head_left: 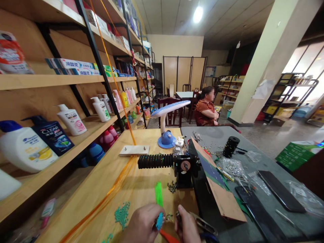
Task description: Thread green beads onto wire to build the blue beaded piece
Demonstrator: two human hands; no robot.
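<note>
My left hand is at the bottom edge over the wooden table, fingers pinched on a small blue piece from which a bundle of bright green strands sticks up. My right hand is closed beside it, gripping metal pliers or snips. A red strip lies under the hands. Small green beads are scattered left of my left hand. Ahead stands a black winding device with a ribbed roller.
Orange cords run from the shelves down across the table. A blue desk lamp, a cardboard sheet, black spool, phones and plastic bags sit further on. Shelves of bottles line the left. A seated person is behind.
</note>
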